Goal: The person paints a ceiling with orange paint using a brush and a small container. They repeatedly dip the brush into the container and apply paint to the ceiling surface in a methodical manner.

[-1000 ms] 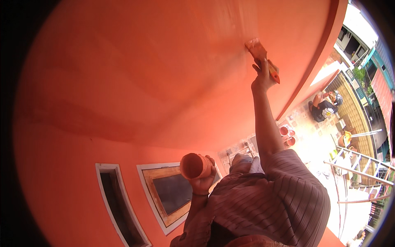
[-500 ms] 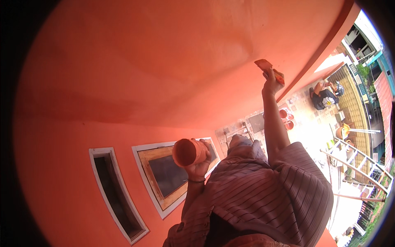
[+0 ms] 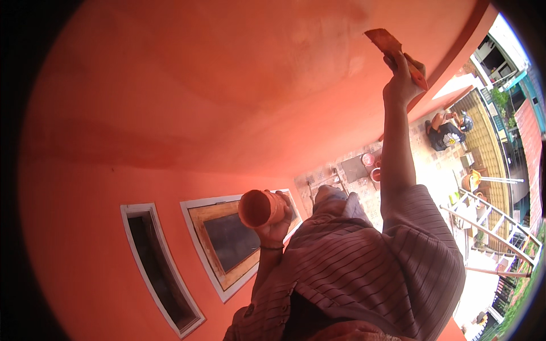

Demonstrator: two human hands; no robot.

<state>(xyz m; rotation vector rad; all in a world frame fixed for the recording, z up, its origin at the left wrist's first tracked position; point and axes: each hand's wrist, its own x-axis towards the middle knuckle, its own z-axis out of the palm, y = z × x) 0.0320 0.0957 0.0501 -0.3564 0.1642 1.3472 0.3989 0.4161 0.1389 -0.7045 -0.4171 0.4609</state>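
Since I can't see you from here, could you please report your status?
Right hand gripping paintbrush, raised near orange wall. Left hand holding orange cup. Ladder off to the right, apart from both hands.

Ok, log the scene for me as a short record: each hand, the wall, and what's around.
Left hand: holds an orange cup, open mouth toward the camera; contents unclear
Right hand: grips a flat brush by its handle, bristles up; contact with the wall cannot be told
Wall: orange, patchy in tone
Lower left: narrow white-framed opening; wider window with wooden inner frame
Right side: ladder; another person, crouched, dark top
Floor: reddish buckets
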